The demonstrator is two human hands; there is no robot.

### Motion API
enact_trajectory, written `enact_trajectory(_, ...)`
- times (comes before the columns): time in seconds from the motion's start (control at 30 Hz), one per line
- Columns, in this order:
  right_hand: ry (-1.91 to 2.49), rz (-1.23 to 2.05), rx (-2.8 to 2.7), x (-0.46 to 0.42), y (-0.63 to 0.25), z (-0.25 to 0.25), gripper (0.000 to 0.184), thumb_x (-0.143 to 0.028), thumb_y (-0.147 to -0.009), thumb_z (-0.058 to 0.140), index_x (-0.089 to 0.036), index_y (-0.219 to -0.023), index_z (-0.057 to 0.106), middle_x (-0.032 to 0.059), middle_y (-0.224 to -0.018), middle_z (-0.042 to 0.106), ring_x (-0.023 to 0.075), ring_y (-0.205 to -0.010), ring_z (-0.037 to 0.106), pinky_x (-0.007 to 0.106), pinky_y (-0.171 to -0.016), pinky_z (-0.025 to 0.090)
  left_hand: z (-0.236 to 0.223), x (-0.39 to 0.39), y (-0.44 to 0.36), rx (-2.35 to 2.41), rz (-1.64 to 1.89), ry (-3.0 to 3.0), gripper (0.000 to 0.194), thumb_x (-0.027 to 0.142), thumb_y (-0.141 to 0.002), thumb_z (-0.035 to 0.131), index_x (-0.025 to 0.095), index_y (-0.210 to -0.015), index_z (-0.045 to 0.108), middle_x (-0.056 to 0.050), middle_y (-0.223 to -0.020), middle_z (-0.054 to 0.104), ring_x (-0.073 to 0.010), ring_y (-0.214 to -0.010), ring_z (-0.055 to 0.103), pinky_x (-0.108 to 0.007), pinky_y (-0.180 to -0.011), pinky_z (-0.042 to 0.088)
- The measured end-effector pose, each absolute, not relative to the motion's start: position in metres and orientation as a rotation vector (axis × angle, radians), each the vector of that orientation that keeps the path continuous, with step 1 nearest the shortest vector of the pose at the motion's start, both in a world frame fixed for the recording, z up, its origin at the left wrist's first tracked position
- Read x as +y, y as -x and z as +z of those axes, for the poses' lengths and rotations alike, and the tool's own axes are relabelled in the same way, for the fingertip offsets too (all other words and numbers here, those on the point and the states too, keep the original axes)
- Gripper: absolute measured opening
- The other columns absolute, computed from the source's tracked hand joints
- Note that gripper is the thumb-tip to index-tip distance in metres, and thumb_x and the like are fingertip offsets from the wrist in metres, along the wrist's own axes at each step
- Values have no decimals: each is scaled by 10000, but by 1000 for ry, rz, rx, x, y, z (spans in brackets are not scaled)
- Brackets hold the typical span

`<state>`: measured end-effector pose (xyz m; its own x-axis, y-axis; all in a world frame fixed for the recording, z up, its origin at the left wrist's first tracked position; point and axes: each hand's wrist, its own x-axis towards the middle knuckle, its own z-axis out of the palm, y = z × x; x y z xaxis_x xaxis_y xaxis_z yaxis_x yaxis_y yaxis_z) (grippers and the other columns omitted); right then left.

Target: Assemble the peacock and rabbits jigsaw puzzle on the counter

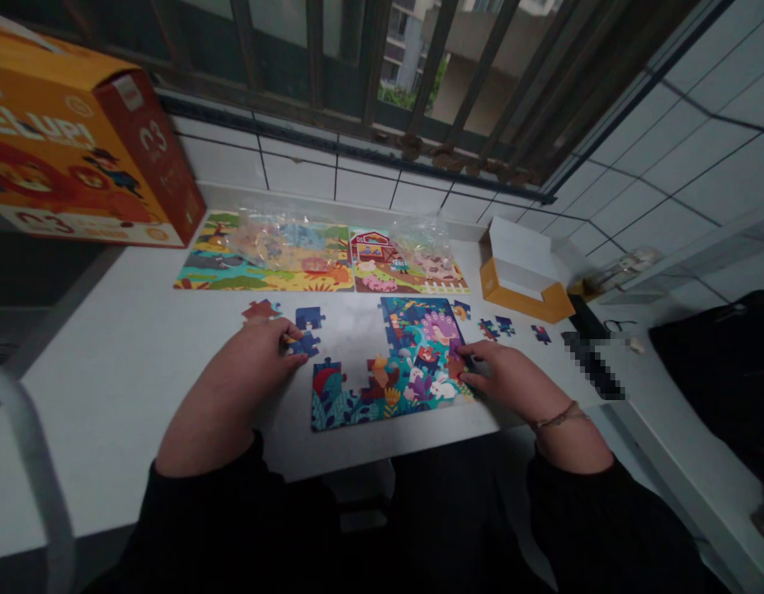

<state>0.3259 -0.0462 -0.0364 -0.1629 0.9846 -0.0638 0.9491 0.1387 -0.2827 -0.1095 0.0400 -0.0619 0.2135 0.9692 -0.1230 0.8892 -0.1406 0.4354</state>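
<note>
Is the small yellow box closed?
No, the small yellow box stands open, its white inside showing, beyond the right hand.

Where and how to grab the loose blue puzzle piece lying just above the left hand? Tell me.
Pinch the blue piece by its two opposite straight edges, coming from above. It lies flat on the white table, apart from the other pieces, so the fingers likely need an edge to lift.

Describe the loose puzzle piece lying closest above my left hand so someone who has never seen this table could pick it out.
Start at the half-built puzzle on the white table. Just left of its upper edge, above the left hand, lie two loose pieces. The one wanted is the dark blue piece: it lies free on the table, right of the reddish piece, while another blue piece sits at the fingertips.
</note>
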Motion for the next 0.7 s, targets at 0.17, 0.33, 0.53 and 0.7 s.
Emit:
enact_trajectory(0.17,1904,440,-2212,-55,-328,-46,345,-212,-907,783,-234,-1251,801,115,-1283,805,302,-1190,771,451,-1080,600,-55,36,106,1739,300,-2040,311,325,-802,790,204,-1080,718,-123,-1126,788,-318,-1026,739,-412,-916,562)
enact_trajectory(0.33,1871,451,-2166,-56,-328,-49,351,-214,-907,787,-240,-1257,801,117,-1283,801,303,-1184,774,464,-1071,611,-45,34,103,1749,304,-1943,410,298,-778,782,209,-1169,698,-65,-1000,780,-270,-877,728,-364,-794,540)
enact_trajectory(0.53,1834,458,-2157,-61,-325,-49,294,-185,-939,764,-241,-1225,803,112,-1248,804,292,-1183,770,477,-1094,602,-32,34,111,1719,283,-1966,172,317,-924,626,206,-976,747,-76,-1025,801,-265,-927,723,-354,-822,514)
enact_trajectory(0.7,1758,435,-2185,-68,-324,-51,254,-204,-986,746,-229,-1233,801,130,-1288,790,285,-1214,755,480,-1113,593,-25,30,129,1829,150,-1891,331,448,-958,532,215,-954,768,-93,-1013,825,-316,-944,749,-386,-835,527)
